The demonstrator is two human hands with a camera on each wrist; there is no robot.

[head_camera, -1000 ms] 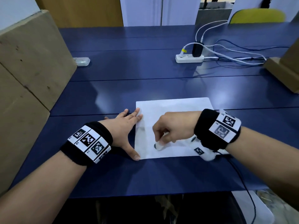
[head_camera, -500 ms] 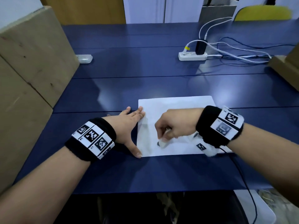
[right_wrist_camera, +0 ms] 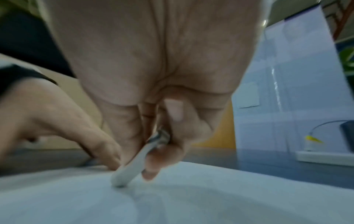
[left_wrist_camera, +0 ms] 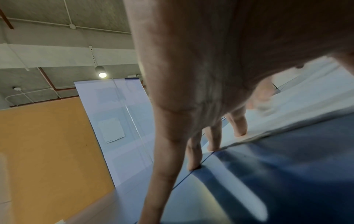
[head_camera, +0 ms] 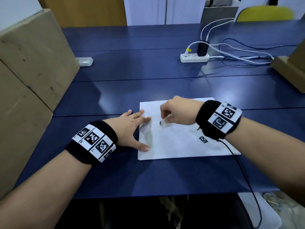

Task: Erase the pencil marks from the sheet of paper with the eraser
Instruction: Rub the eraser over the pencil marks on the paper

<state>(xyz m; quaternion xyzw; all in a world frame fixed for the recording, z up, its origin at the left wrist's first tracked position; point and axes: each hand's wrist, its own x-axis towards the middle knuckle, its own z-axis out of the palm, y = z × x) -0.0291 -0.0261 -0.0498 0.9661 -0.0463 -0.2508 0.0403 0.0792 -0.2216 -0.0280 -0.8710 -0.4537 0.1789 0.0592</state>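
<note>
Two hands are used: the sheet of paper (head_camera: 181, 142) is pinned flat by the left hand (head_camera: 130, 128) – fingers spread – so it cannot slide, while the eraser (head_camera: 164, 123) is pinched in the right hand (head_camera: 179, 111) and pressed down.

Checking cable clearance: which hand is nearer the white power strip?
Right. The right hand rubs the eraser mid-paper, nearer the power strip; the left hand presses the paper's left edge, farther.
</note>
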